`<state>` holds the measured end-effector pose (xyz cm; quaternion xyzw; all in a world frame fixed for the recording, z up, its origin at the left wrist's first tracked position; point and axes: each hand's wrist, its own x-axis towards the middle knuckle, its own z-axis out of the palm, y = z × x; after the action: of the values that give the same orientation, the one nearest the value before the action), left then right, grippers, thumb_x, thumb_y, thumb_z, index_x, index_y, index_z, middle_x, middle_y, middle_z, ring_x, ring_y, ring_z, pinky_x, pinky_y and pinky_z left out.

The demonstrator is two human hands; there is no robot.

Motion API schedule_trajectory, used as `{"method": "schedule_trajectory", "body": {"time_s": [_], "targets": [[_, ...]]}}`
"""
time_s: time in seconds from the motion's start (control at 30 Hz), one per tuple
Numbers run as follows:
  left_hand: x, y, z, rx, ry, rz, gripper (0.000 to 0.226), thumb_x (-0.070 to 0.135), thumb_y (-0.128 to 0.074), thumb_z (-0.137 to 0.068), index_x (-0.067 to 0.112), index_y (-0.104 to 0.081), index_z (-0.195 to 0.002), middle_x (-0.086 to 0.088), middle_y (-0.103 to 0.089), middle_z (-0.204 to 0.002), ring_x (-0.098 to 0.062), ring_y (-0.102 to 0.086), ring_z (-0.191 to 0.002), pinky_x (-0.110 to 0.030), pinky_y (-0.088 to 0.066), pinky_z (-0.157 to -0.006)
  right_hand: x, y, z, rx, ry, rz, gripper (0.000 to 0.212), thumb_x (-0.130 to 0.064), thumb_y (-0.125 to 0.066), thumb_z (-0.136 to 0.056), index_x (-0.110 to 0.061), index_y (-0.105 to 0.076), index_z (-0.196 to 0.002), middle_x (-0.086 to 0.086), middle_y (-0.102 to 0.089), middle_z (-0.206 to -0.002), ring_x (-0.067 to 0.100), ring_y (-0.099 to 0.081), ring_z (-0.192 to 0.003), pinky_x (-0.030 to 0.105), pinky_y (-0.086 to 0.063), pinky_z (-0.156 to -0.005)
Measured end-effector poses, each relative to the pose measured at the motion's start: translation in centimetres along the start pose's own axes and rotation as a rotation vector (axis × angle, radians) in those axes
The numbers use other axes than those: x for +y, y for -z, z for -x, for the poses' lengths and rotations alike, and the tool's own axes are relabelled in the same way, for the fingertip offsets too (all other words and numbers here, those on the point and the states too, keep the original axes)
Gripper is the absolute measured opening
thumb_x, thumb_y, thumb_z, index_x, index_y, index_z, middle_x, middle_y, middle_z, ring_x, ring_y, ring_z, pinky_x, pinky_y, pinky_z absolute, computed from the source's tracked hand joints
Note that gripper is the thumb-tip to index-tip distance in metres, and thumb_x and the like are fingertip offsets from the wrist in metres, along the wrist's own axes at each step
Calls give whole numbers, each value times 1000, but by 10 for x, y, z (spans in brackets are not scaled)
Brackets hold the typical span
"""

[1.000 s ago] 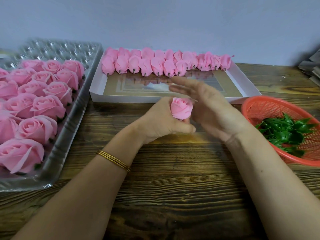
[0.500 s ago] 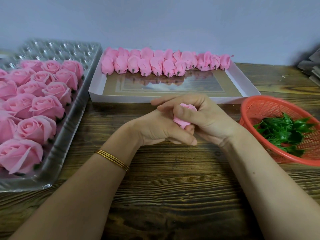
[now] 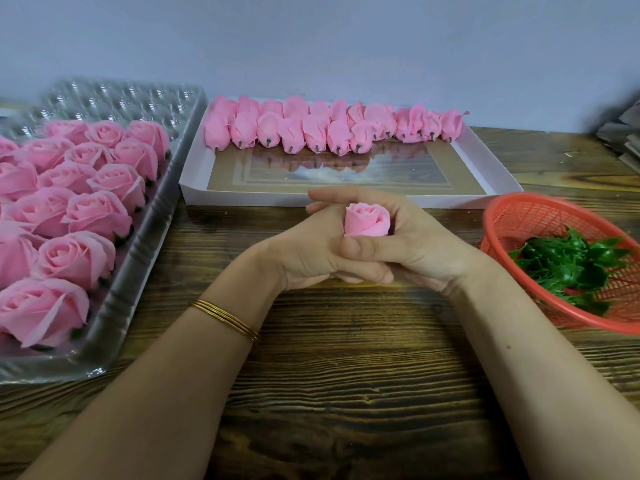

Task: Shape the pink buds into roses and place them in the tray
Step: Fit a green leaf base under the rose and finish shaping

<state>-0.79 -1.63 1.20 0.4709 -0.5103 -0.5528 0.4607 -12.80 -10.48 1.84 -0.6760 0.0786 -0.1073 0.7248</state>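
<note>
Head view looks down over a dark wooden table (image 3: 346,393) set against a pale wall (image 3: 311,46).

On the left stands the biggest container, a clear plastic tray (image 3: 116,306) with moulded pockets. Finished pink roses (image 3: 97,213) fill most of it in close rows, petals spread wide. Its far pockets hold nothing.

Beside it, at the back of the table, lies a shallow white box (image 3: 249,199) with a shiny brownish floor. A row of closed pink buds (image 3: 311,133) is lined up along its far wall, their dark stubs pointing toward the person. The near part of its floor is bare.

At the right edge sits a red mesh basket (image 3: 502,216), tilted a little, with a heap of green leaf pieces (image 3: 568,265) in it.

Both hands meet over the table, just in front of the white box and between the tray and the basket. The left hand (image 3: 304,251) is curled round the lower part of a single pink bud (image 3: 367,220), gripping it from below. The right hand (image 3: 415,237) wraps the same bud, fingers curved behind it and thumb laid across the front under the bloom. The bud stands upright between them, its top showing a tight spiral, clear of both tray and box.

Thin gold bangles (image 3: 225,318) ring the left wrist.
</note>
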Motion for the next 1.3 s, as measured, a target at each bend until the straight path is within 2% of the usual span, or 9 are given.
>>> {"method": "schedule_trajectory", "body": {"time_s": [0.13, 0.23, 0.37, 0.53, 0.73, 0.83, 0.97, 1.17, 1.3], "targets": [[-3, -1, -4, 34, -17, 11, 31, -14, -68, -69, 9, -48, -62, -1, -44, -52, -13, -41, -48, -25, -30, -48, -3, -1, -2, 185, 3, -39, 59, -45, -79, -72, -7, -66, -115, 13, -66, -120, 24, -61, -111, 40, -48, -96], [-6, 0, -6, 106, -37, -9, 36, -18, -67, -71, 10, -48, -60, 2, -44, -51, -12, -39, -47, -26, -28, -47, -6, -5, -6, 403, 36, -14, 40, -41, -55, -85, -8, -71, -100, 10, -71, -108, 19, -66, -99, 35, -50, -88], [-7, 0, -9, 207, -51, -97, 22, -24, -65, -71, -5, -53, -69, -9, -43, -57, -21, -41, -54, -27, -31, -48, -3, -14, -7, 501, 137, 107, 24, -25, -56, -96, -10, -73, -90, 3, -74, -89, 10, -66, -87, 22, -50, -79], [-6, -2, -10, 238, -113, -133, 27, -28, -62, -67, -3, -53, -74, 5, -52, -56, -5, -50, -53, -14, -37, -47, 0, -23, -9, 517, 224, 337, 18, -14, -59, -95, -15, -73, -84, -1, -73, -84, 6, -65, -85, 19, -50, -82], [-7, -3, -10, 279, -197, -79, 39, -23, -72, -64, 6, -65, -88, 2, -68, -81, -9, -67, -85, -21, -54, -75, 4, -25, -9, 527, 252, 445, 11, -14, -69, -88, -20, -72, -96, -9, -73, -89, 1, -67, -87, 16, -49, -85], [-7, -4, -9, 295, -196, -62, 33, -14, -69, -58, 12, -65, -79, 9, -68, -72, -3, -64, -77, -17, -52, -68, 6, -26, -9, 532, 216, 446, 17, -13, -73, -85, -16, -73, -102, -1, -74, -96, 7, -69, -92, 19, -50, -88], [-8, -2, -10, 312, -188, -107, 35, -25, -65, -71, 10, -65, -79, 3, -66, -77, -7, -63, -78, -23, -54, -73, 4, -27, -9, 498, 174, 417, 25, -13, -72, -86, -11, -70, -111, 4, -73, -105, 15, -68, -100, 23, -50, -94], [-8, -2, -10, 358, -197, -189, 24, -19, -70, -73, -6, -64, -92, -10, -65, -85, -14, -65, -81, -26, -54, -75, 1, -26, -5, 475, 147, 380, 40, -28, -73, -79, -15, -67, -116, 1, -70, -111, 7, -64, -105, 25, -48, -97], [-8, -2, -12, 354, -145, -254, 30, -16, -73, -69, -15, -61, -96, -34, -65, -96, -44, -64, -96, -57, -51, -85, -2, -25, -9, 602, 260, 280, 21, -31, -59, -85, -18, -69, -97, 3, -72, -94, 6, -66, -92, 20, -50, -84]]}}
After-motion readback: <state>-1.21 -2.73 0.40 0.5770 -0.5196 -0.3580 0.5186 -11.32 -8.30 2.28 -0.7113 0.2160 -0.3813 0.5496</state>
